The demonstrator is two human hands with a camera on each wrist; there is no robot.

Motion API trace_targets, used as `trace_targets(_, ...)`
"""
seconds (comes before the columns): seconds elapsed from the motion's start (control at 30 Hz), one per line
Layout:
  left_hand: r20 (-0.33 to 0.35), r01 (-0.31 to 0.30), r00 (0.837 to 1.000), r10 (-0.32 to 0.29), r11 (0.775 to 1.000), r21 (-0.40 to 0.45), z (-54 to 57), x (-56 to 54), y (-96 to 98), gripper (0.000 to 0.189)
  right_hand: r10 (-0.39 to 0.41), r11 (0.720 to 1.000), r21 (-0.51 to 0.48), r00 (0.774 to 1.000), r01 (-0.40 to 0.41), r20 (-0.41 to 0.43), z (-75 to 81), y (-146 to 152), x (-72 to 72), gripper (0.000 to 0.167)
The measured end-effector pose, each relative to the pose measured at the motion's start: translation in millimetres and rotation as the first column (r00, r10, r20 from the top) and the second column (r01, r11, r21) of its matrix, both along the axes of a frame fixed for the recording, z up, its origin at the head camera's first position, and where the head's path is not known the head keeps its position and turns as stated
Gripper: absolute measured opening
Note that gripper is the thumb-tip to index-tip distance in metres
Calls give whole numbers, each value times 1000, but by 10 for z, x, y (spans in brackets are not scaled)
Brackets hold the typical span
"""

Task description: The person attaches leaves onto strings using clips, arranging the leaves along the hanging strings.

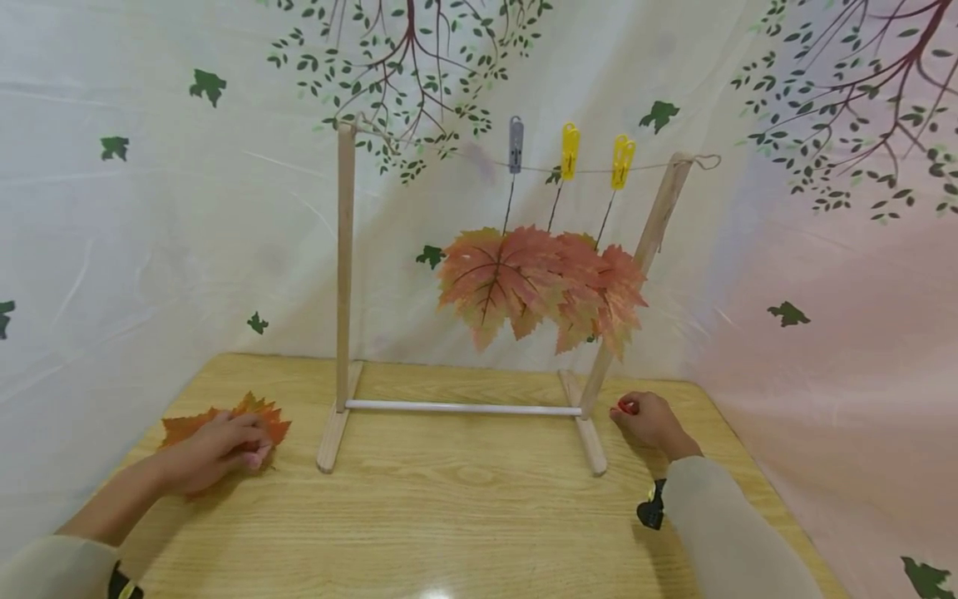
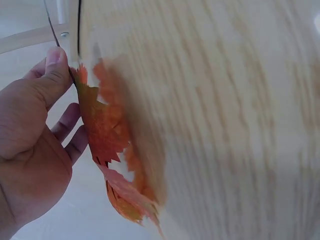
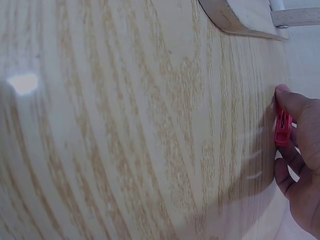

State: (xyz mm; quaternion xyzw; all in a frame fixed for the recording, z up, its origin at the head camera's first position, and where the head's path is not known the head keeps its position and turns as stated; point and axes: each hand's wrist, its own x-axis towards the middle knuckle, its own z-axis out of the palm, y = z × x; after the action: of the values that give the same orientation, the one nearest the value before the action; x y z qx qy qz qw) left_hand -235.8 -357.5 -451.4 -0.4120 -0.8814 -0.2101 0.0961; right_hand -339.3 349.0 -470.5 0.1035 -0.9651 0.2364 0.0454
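Note:
On the left of the table, my left hand (image 1: 213, 453) pinches the thin dark stem of an orange maple leaf (image 2: 102, 120) between thumb and fingertip. The leaf spreads beneath the hand, close to the tabletop. At the right, my right hand (image 1: 653, 423) holds a small red clothespin (image 3: 283, 127) between thumb and fingers, low over the table. Between the hands stands a wooden frame (image 1: 344, 266) with a string across its top. Three clothespins, one grey (image 1: 516, 146) and two yellow (image 1: 570, 151), hold reddish maple leaves (image 1: 497, 279) by their stems on the string.
The frame's feet (image 1: 329, 445) rest on the wood-grain table (image 1: 449, 516), joined by a white crossbar (image 1: 464, 408). Behind hangs a pale curtain (image 1: 187, 233) printed with branches and green leaves. The string (image 1: 644, 169) runs between the two post tops.

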Motion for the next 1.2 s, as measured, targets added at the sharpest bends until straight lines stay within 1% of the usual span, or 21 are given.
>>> trace_targets(0.07, 18, -6, 1000, 5, 1000, 14, 26, 10, 25, 33, -7, 1000, 1, 1000, 7, -2, -4, 1, 6, 35)
trace_targets(0.17, 49, -18, 999, 16, 999, 33, 71, 26, 65, 34, 5, 1000, 7, 1000, -5, -9, 0, -3, 21, 35)
trace_targets(0.27, 101, -44, 994, 39, 998, 49, 119, 47, 101, 29, 13, 1000, 8, 1000, -13, -13, 19, -9, 34, 34)
trace_targets(0.4, 191, -79, 980, 64, 994, 72, 174, 62, 138, 20, 7, 1000, 10, 1000, -7, -6, 35, -4, 35, 33)
trace_targets(0.5, 224, -99, 972, 76, 991, 92, 200, 66, 167, 14, -4, 1000, 14, 1000, 4, 3, 30, 13, 34, 32)
trace_targets(0.6, 227, -108, 970, 81, 988, 108, 226, 73, 203, 12, -3, 1000, 17, 1000, 3, 3, 32, 39, 45, 32)
trace_targets(0.7, 235, -114, 968, 83, 986, 124, 276, 82, 252, 14, 0, 1000, 14, 1000, 0, -1, 43, 70, 61, 31)
trace_targets(0.87, 235, -122, 968, 87, 983, 136, 431, 122, 339, 16, -5, 1000, 14, 1000, 6, -9, 66, 118, 66, 30)
trace_targets(1.0, 281, -137, 955, 94, 981, 136, 543, 161, 378, 16, 3, 1000, 17, 1000, -3, -14, 107, 158, 54, 31)
trace_targets(1.1, 273, -136, 957, 93, 981, 141, 575, 167, 401, 16, -2, 999, 32, 1000, 3, -12, 153, 212, 28, 30)
trace_targets(1.2, 226, -122, 970, 87, 981, 148, 603, 158, 418, 17, 2, 999, 37, 1000, -2, -20, 263, 253, 1, 29)
